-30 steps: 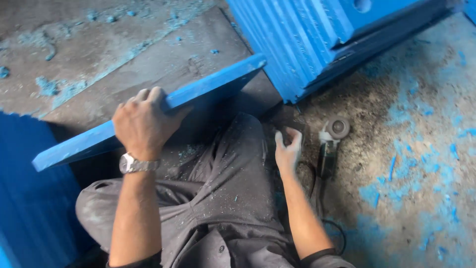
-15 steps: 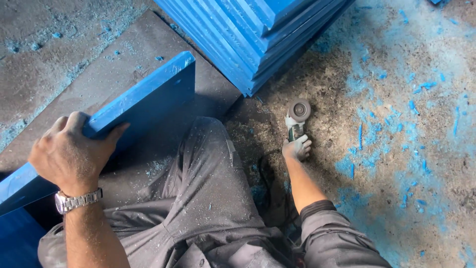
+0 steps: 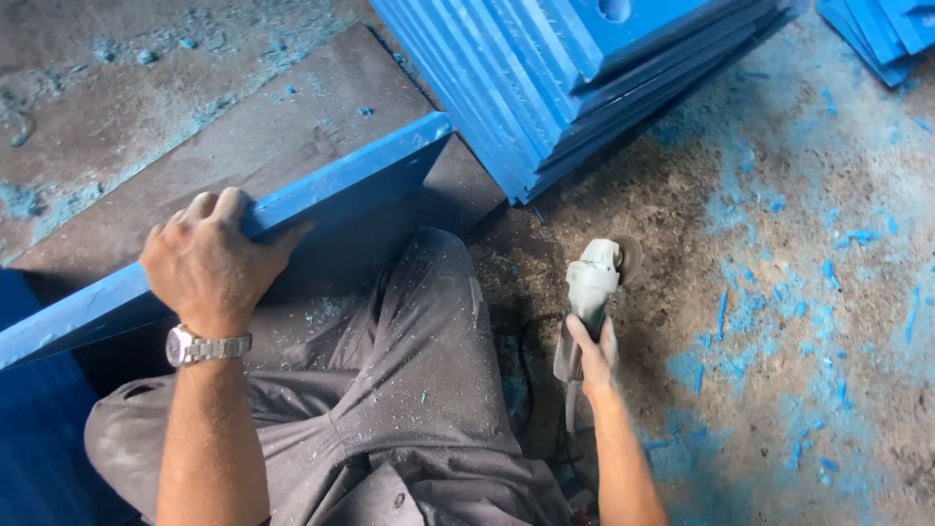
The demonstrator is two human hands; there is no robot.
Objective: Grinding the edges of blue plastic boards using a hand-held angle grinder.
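Observation:
My left hand (image 3: 209,263), with a metal wristwatch on the wrist, grips the top edge of a long blue board (image 3: 351,175) that stands on its edge over a grey slab. My right hand (image 3: 591,353) is closed around the rear of a pale grey angle grinder (image 3: 594,278) lying on the dusty floor beside my right knee, its disc end pointing away from me. My grey trousers, dusted with blue chips, fill the space between the two hands.
A slanted stack of blue boards (image 3: 565,88) lies just beyond the grinder. More blue boards (image 3: 891,34) sit at the top right, and a blue surface (image 3: 39,429) at the lower left. Blue shavings and sawdust (image 3: 779,292) cover the concrete floor.
My right hand moved from the floor to the grinder and took hold of it. My left hand kept its grip on the blue board while the view shifted.

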